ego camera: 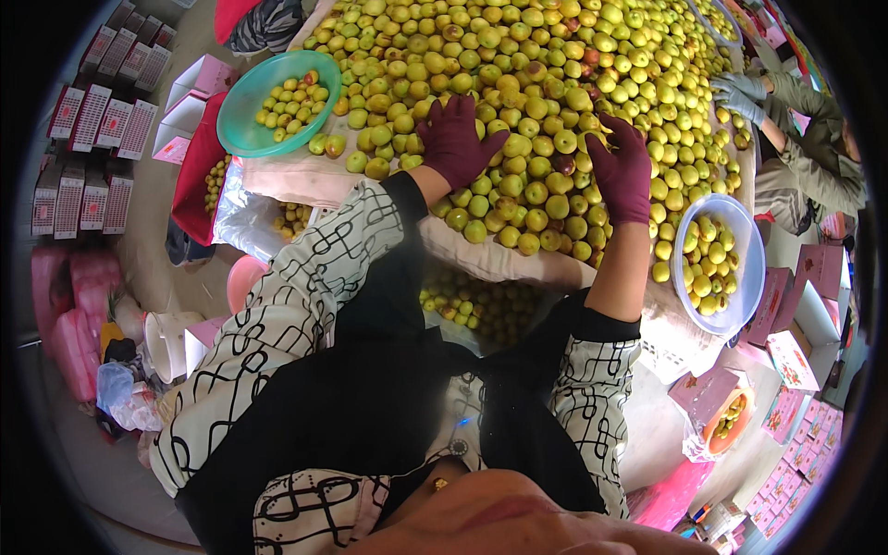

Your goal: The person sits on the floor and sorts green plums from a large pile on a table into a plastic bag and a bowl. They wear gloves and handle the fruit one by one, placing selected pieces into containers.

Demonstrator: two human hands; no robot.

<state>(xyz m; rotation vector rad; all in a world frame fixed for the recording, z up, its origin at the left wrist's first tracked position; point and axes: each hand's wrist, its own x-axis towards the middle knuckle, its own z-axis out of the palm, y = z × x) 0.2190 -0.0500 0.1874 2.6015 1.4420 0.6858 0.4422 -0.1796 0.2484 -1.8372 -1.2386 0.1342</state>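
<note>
A broad heap of yellow-green jujubes, some with brown or reddish patches, covers the cloth-lined table before me. My left hand, in a maroon glove, rests palm down on the heap with its fingers spread. Farther right, my right hand in a matching glove reaches into the fruit. Its thumb and forefinger stand apart with jujubes between and beyond them; its palm is hidden, so I cannot tell whether it grips one. A green plastic bowl holding jujubes lies left of my left hand. A translucent bluish bowl, also with jujubes, sits to the right.
Pale cloth edges the table; more jujubes lie beneath it. A co-worker's gloved hands are at the far right edge of the heap. Stacked cartons stand left, pink boxes right. An orange basin holds fruit.
</note>
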